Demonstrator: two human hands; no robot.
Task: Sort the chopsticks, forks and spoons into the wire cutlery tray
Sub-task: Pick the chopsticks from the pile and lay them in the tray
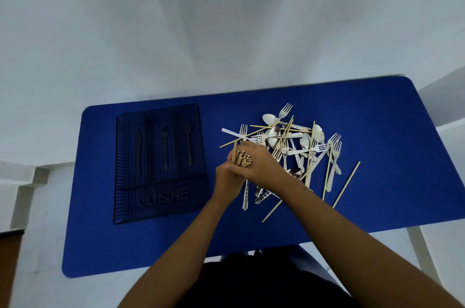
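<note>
A bundle of wooden chopsticks (243, 158) stands nearly upright, its blunt ends facing the camera, clasped between both hands just left of the main heap. The left hand (227, 181) wraps the lower part of the bundle from the near side. The right hand (261, 164) curls round it from the right, the fingers of both hands overlapping. To the right lies the tangled pile of cutlery (297, 141), with forks (285, 108), spoons (269, 118) and more chopsticks crossing one another. One loose chopstick (346, 183) lies slantwise at the pile's right edge. The black wire cutlery tray (161, 181) sits flat well to the left of the hands, showing three long compartments and a near strip lettered "CUISINE". Everything rests on the blue bench (151, 244).
</note>
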